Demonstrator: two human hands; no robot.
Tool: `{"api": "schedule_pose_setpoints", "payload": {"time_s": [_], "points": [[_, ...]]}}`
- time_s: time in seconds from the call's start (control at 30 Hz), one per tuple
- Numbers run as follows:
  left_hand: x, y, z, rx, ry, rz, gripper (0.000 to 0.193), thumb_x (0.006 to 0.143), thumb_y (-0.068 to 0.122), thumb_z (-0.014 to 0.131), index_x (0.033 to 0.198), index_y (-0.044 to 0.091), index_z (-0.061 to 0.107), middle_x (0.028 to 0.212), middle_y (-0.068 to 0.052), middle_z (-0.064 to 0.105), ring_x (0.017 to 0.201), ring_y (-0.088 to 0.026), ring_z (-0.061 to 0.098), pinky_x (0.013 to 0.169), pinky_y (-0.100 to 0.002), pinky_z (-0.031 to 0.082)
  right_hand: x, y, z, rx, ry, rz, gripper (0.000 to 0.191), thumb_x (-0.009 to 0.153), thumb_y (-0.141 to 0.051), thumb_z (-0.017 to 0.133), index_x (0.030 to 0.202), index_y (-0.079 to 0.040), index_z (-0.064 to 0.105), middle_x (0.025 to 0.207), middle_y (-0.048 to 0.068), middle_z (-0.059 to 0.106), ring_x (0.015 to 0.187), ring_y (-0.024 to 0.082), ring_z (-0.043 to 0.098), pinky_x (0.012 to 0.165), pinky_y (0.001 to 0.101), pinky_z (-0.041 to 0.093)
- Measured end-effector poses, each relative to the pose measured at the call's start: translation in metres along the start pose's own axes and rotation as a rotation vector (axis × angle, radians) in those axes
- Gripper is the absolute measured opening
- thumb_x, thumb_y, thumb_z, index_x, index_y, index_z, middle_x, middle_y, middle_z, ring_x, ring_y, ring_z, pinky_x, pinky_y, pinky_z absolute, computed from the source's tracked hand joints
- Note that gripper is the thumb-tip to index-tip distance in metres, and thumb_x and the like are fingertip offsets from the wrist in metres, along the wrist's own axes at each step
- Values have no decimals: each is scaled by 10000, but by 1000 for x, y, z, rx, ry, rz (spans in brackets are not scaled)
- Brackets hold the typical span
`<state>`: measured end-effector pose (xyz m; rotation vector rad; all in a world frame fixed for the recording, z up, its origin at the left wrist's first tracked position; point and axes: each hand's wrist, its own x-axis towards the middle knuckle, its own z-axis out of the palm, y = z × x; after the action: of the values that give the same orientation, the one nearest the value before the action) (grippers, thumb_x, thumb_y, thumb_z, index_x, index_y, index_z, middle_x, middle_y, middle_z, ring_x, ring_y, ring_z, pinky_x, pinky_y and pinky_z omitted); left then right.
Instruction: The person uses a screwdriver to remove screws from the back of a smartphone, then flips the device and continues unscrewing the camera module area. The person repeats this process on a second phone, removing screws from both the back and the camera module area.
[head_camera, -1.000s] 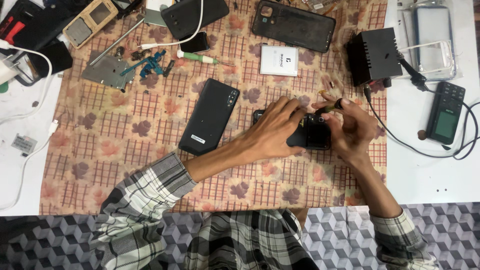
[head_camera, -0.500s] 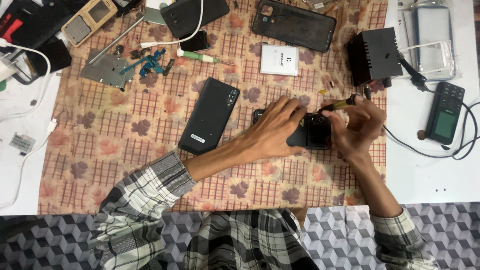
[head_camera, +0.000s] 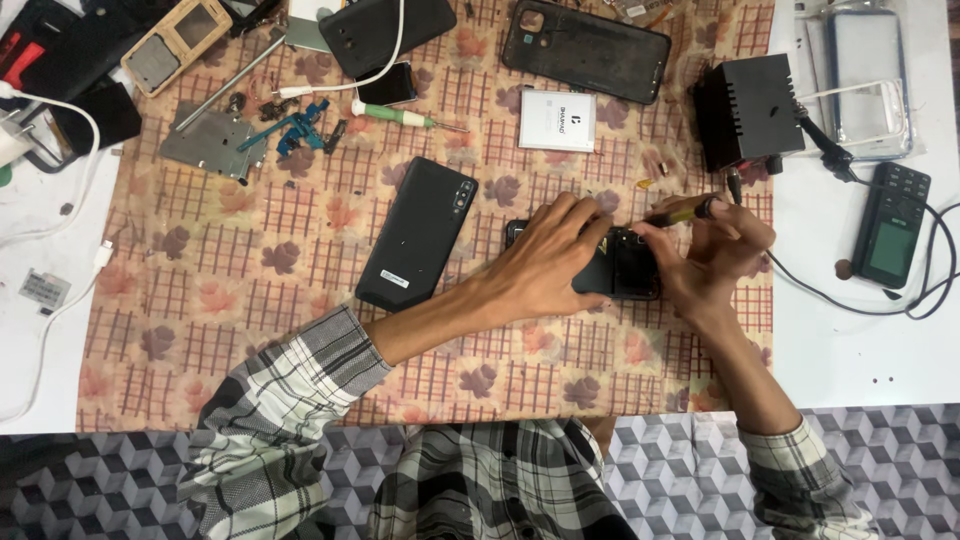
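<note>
An opened black phone (head_camera: 628, 272) lies on the patterned cloth (head_camera: 250, 290). My left hand (head_camera: 545, 260) presses down on its left part, fingers spread over it. My right hand (head_camera: 715, 250) grips a thin yellow-and-black screwdriver (head_camera: 680, 213), its tip pointing left to the phone's upper edge. Left of my hands a black phone back cover (head_camera: 418, 232) lies face down.
A black box-shaped device (head_camera: 745, 110) stands at the upper right, its cable running to a handheld meter (head_camera: 890, 225). A white battery (head_camera: 557, 120), a dark phone case (head_camera: 585, 48), a green-handled screwdriver (head_camera: 395, 115), metal plates and small blue parts lie along the back.
My right hand has shifted slightly to the right and up with the screwdriver, which now lies more level. My left hand stays on the phone.
</note>
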<state>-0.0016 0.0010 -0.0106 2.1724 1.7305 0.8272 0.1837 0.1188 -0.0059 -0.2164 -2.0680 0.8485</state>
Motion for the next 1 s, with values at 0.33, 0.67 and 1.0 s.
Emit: {"api": "schedule_pose_setpoints", "payload": {"time_s": [0.33,0.67,1.0], "points": [[0,3,-3,-7,-13,-14,985,599,440,928,1271,-181,564,1273,-260,514,1207,-367,479,1053,-520,444,5,-7,-3,54,-73,4,720,976,208,643,1442,-181,257,1195,222,634,1112,327,715,958,420,641],[0,3,-3,-16,13,-5,970,587,411,926,1264,-180,561,1280,-267,509,1205,-371,479,1059,-518,435,4,-2,0,-32,11,17,723,941,197,711,1409,-145,277,1156,265,585,1058,363,711,899,391,652],[-1,-1,-2,-31,-21,-9,1012,618,447,924,1306,-187,539,1272,-253,501,1202,-354,474,1080,-518,419,8,4,-5,352,-128,97,677,1003,126,585,1459,-235,240,1213,297,591,1105,379,655,1044,441,605]]}}
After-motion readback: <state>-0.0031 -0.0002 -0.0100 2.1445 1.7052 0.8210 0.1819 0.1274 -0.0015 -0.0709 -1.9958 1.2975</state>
